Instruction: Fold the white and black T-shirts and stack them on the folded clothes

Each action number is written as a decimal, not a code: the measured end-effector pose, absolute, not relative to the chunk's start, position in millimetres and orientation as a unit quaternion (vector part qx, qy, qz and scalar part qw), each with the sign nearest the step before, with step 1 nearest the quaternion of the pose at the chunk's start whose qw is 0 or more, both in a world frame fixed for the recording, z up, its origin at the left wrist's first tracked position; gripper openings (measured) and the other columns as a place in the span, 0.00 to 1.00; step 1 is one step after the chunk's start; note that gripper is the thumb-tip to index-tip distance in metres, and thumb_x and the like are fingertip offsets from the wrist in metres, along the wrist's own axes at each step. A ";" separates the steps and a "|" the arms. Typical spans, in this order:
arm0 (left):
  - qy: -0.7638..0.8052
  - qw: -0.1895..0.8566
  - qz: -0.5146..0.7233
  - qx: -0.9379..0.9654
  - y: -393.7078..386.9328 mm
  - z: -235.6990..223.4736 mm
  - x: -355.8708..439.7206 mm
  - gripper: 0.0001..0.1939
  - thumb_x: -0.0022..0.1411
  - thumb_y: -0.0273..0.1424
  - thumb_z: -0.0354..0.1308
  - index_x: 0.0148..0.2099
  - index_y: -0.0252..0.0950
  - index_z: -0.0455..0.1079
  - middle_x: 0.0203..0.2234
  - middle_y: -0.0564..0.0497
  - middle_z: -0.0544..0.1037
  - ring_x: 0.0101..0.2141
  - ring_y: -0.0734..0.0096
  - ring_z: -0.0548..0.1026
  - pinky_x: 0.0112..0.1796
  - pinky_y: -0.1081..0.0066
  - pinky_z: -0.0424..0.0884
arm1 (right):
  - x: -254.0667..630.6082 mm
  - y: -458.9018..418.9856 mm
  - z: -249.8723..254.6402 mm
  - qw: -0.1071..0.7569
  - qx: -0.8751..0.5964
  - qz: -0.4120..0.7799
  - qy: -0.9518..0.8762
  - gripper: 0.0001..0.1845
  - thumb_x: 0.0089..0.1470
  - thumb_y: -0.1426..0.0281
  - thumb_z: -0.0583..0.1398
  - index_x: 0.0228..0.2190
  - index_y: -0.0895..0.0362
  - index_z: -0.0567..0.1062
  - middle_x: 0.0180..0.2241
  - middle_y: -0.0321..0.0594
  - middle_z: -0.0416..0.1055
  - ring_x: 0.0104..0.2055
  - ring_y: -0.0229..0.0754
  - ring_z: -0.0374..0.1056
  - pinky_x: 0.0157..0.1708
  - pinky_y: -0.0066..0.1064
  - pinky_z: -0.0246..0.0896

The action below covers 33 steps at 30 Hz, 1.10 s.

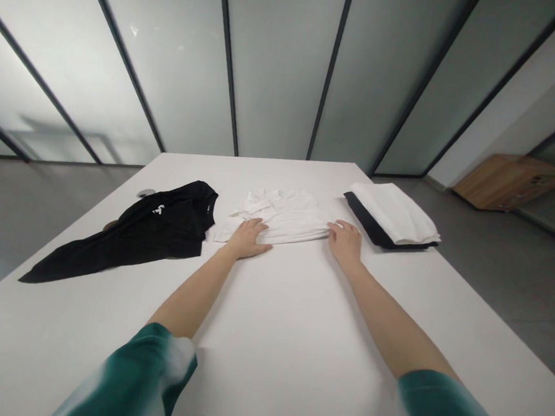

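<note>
A white garment (279, 218), possibly a shirt, lies bunched and partly folded at the middle of the white table (285, 338). My left hand (250, 239) lies flat on its near edge, fingers spread. My right hand (345, 243) touches its right edge with the fingertips, and I cannot see a firm grip. To the left, a black T-shirt (159, 223) with a small white print lies spread out diagonally. A folded white cloth (393, 213) sits on a folded dark cloth (368, 219) just beyond my right hand. Green and white sleeves (131, 376) cover my forearms nearest me.
A small grey round object (146, 192) sits beyond the black T-shirt, near the table's left edge. The table ends at a far edge, with a grey floor (518, 287) on both sides. Frosted glass panels stand behind it, and a wooden box (513, 183) lies at far right.
</note>
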<state>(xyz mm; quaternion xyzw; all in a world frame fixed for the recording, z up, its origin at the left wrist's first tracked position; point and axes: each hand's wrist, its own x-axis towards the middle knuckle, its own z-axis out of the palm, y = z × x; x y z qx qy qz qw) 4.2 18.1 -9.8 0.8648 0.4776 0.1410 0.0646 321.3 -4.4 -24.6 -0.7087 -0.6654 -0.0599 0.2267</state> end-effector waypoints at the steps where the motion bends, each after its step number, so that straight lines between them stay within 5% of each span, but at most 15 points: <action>1: 0.478 0.060 0.133 0.866 18.0 -9.9 5.0 0.32 0.59 0.49 0.59 0.60 0.36 0.67 0.63 0.39 0.64 0.62 0.53 0.62 0.63 0.56 0.55 | 326.3 -3.2 -25.2 0.241 -0.715 -0.068 -0.653 0.20 0.59 0.72 0.53 0.48 0.53 0.79 0.55 0.51 0.69 0.56 0.59 0.61 0.53 0.53 0.56; 7: 0.558 0.033 0.092 0.824 17.2 -9.1 9.9 0.26 0.67 0.45 0.49 0.62 0.42 0.65 0.65 0.44 0.62 0.63 0.53 0.60 0.63 0.50 0.54 | 328.0 -1.5 -26.7 0.278 -0.627 -0.053 -0.726 0.19 0.60 0.67 0.52 0.43 0.58 0.80 0.44 0.50 0.75 0.47 0.52 0.67 0.51 0.43 0.60; 15: 0.643 0.044 0.042 0.764 16.4 -10.2 12.4 0.36 0.68 0.52 0.43 0.70 0.39 0.53 0.69 0.38 0.51 0.67 0.40 0.47 0.62 0.39 0.45 | 297.5 -9.5 -27.7 0.116 -0.621 -0.010 -0.775 0.26 0.63 0.60 0.53 0.58 0.56 0.70 0.64 0.49 0.61 0.65 0.53 0.54 0.62 0.48 0.48; 23: 0.582 0.023 0.121 0.804 20.4 -5.2 11.0 0.18 0.69 0.33 0.47 0.55 0.38 0.73 0.58 0.42 0.72 0.59 0.55 0.67 0.61 0.54 0.56 | 300.8 -7.3 -16.0 0.156 -0.666 -0.032 -0.729 0.17 0.61 0.69 0.53 0.43 0.52 0.82 0.53 0.43 0.74 0.56 0.53 0.64 0.54 0.45 0.57; 28: 0.589 0.052 0.154 0.791 34.9 19.5 13.9 0.17 0.70 0.33 0.44 0.45 0.35 0.75 0.43 0.41 0.80 0.46 0.56 0.76 0.48 0.62 0.67 | 308.2 9.2 -1.0 0.222 -0.667 -0.007 -0.711 0.18 0.61 0.69 0.52 0.43 0.52 0.81 0.50 0.43 0.76 0.53 0.50 0.67 0.52 0.43 0.60; 33: 0.562 0.086 0.206 0.796 57.7 61.8 6.7 0.17 0.70 0.35 0.43 0.42 0.36 0.73 0.36 0.43 0.80 0.39 0.59 0.76 0.40 0.67 0.67 | 312.5 25.0 40.2 0.336 -0.629 -0.006 -0.701 0.19 0.61 0.67 0.50 0.42 0.57 0.80 0.43 0.47 0.79 0.46 0.49 0.71 0.48 0.39 0.63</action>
